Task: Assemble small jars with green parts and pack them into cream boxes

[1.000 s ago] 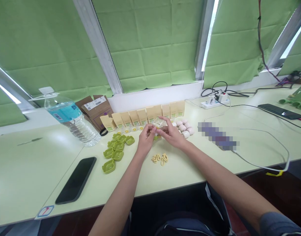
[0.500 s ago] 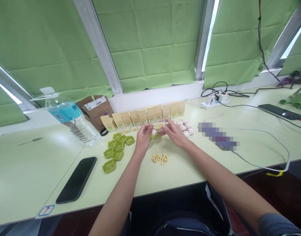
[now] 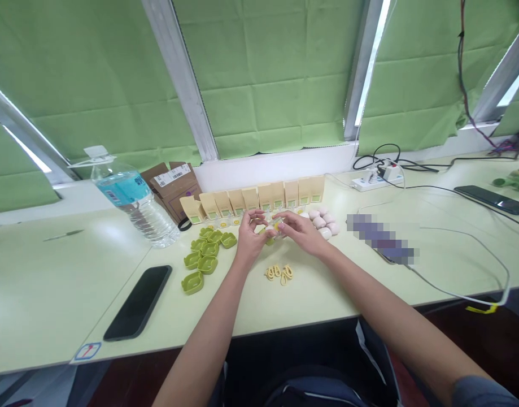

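Note:
My left hand (image 3: 253,234) and my right hand (image 3: 300,233) meet over the middle of the table. The left fingers curve round a small green cup (image 3: 269,241), partly hidden behind the thumb. My right thumb and fingers pinch a clear plastic piece with a yellow mark (image 3: 277,225), which sits against the cup. Several empty green cups (image 3: 207,264) stand to the left of my left hand. Beyond my right hand lies a cluster of pale pink rounded pieces (image 3: 326,221). Yellow loops (image 3: 279,273) lie on the table nearer me.
A row of cream cards (image 3: 251,199) stands at the back, with clear pieces in front. To the left are a water bottle (image 3: 136,198), a cardboard box (image 3: 177,189) and a black phone (image 3: 138,302). A power strip (image 3: 378,180) and cables lie at the right.
My hands have brought the clear piece and the green cup closer together. My left fingers are now more arched over them. The view has shifted slightly.

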A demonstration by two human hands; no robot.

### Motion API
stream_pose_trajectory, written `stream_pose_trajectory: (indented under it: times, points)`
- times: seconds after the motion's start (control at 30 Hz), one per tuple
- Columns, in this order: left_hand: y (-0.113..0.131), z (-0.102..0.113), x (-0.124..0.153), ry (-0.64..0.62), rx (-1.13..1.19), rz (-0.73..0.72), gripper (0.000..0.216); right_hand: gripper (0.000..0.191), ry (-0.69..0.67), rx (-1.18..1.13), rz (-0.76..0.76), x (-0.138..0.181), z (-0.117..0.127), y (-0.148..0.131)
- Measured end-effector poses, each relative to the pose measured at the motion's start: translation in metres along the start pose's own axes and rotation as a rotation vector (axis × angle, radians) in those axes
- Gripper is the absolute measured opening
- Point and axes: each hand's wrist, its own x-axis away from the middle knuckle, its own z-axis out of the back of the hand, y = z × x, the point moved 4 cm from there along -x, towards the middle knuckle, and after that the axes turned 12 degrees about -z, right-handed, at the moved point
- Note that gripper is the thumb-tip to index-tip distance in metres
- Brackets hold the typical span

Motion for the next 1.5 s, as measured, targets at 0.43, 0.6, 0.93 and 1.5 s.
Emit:
stream_pose_trajectory:
  times: [0.43,0.6,0.93,1.5]
  points:
    - [-0.001,0.000,0.003,-0.058,-0.007,-0.011,0.066,0.042,-0.140,0.007,-0.025,0.002,-0.008,0.001]
    - [0.002,0.002,0.004,-0.028,0.015,-0.045,0.061,0.041,-0.196,0.004,-0.057,0.002,-0.010,-0.001]
    - [0.004,-0.002,0.009,-0.067,-0.012,-0.076,0.049,0.050,-0.160,0.177,-0.032,0.002,-0.014,0.001]
    - [0.006,-0.002,0.008,-0.072,-0.254,-0.106,0.049,0.053,-0.104,0.287,0.064,0.000,-0.018,0.005]
